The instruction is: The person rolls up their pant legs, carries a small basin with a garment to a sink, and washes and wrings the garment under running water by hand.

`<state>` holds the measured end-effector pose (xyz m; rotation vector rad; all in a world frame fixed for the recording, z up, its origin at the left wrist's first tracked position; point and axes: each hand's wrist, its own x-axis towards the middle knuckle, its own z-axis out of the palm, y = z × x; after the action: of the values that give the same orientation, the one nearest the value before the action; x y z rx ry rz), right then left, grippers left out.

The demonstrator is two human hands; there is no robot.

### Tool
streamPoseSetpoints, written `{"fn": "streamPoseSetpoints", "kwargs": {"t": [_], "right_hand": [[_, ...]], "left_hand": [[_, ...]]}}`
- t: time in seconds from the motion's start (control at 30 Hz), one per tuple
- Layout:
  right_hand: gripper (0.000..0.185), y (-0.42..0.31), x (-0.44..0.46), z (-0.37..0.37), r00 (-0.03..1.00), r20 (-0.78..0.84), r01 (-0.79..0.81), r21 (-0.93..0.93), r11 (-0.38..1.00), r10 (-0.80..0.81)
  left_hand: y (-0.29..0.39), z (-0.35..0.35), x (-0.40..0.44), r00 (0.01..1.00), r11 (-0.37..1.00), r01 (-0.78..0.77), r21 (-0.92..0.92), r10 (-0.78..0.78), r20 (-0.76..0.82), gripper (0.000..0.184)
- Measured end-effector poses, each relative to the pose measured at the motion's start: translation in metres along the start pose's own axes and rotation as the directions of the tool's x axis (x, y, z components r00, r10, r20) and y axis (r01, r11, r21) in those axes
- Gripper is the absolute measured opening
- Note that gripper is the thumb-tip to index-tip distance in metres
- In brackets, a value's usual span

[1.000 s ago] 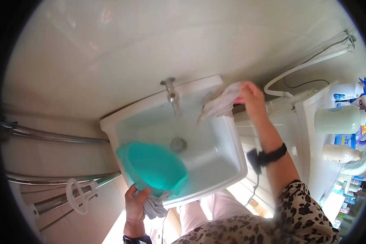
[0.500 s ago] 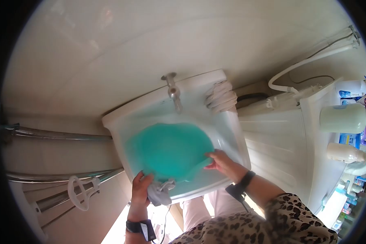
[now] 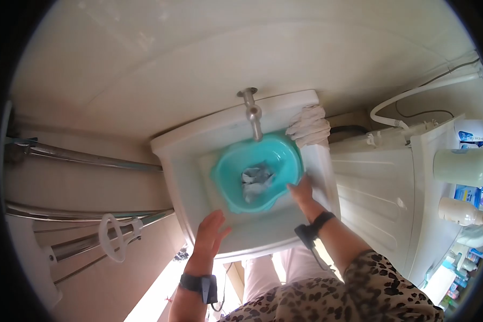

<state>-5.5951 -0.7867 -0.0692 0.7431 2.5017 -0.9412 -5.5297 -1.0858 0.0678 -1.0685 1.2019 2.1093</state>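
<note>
A turquoise plastic basin (image 3: 231, 161) stands upright inside the white sink (image 3: 206, 249), its near right edge close to my right hand. A crumpled grey and white cloth (image 3: 256, 181) lies at the bottom of the basin. At the basin's right rim, my right hand (image 3: 301, 193) has its thumb on the near side and its other fingers around the outer side, partly hidden. My left hand (image 3: 211, 232) hovers over the sink's front left area, apart from the basin, fingers stretched out and holding nothing.
A metal tap (image 3: 253, 111) reaches over the basin's far edge. A folded beige cloth (image 3: 308, 127) rests on the sink's right back corner. On the right stands a white washing machine (image 3: 373, 188) with several bottles on top. Metal pipes (image 3: 91, 163) run along the left wall.
The basin has moved back and right, and now its inside shows. The grey cloth, previously by my left hand, lies in it. My left hand has come away with its fingers spread.
</note>
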Motion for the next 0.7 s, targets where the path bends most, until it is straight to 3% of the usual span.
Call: {"fn": "streamPoseSetpoints", "kwargs": {"t": [0.07, 0.13, 0.2, 0.3, 0.4, 0.43, 0.53, 0.67, 0.7], "right_hand": [[0.067, -0.033, -0.02, -0.021, 0.9, -0.253, 0.369, 0.005, 0.929, -0.356], [0.072, -0.097, -0.037, -0.062, 0.892, -0.219, 0.451, 0.458, 0.766, -0.395], [0.073, -0.157, -0.048, -0.104, 0.825, -0.206, 0.558, 0.441, 0.703, -0.526], [0.064, -0.211, -0.032, -0.125, 0.613, -0.298, 0.79, 0.255, 0.558, -0.732], [0.055, -0.231, -0.011, -0.134, 0.496, -0.197, 0.863, 0.215, 0.456, -0.846], [0.04, -0.23, -0.007, -0.135, 0.504, -0.224, 0.857, 0.247, 0.452, -0.834], [0.032, -0.228, 0.02, -0.155, 0.57, 0.092, 0.709, 0.447, 0.546, -0.816], [0.033, -0.236, 0.023, -0.165, 0.546, 0.159, 0.697, 0.459, 0.551, -0.823], [0.034, -0.236, 0.019, -0.166, 0.578, 0.146, 0.687, 0.444, 0.575, -0.803]], "left_hand": [[-0.002, -0.014, -0.014, 0.999, 0.997, 0.042, -0.061, -0.042, 0.01, 0.038], [-0.006, -0.021, -0.033, 0.999, 0.996, 0.043, -0.082, -0.043, 0.006, 0.032], [-0.007, -0.022, -0.062, 1.0, 0.999, 0.013, -0.052, -0.014, -0.016, 0.027], [-0.009, -0.024, -0.1, 0.996, 0.999, -0.019, 0.037, 0.022, -0.082, 0.025], [-0.009, -0.024, -0.136, 0.984, 0.994, -0.038, 0.103, 0.055, -0.167, 0.022], [-0.008, -0.021, -0.149, 0.975, 0.991, -0.059, 0.119, 0.083, -0.207, 0.022], [-0.029, -0.031, -0.182, 0.949, 0.993, -0.109, 0.051, 0.119, -0.292, 0.023], [-0.061, -0.033, -0.218, 0.928, 0.993, -0.112, -0.026, 0.096, -0.359, 0.024], [-0.072, -0.034, -0.224, 0.924, 0.99, -0.118, -0.074, 0.082, -0.372, 0.023]]}}
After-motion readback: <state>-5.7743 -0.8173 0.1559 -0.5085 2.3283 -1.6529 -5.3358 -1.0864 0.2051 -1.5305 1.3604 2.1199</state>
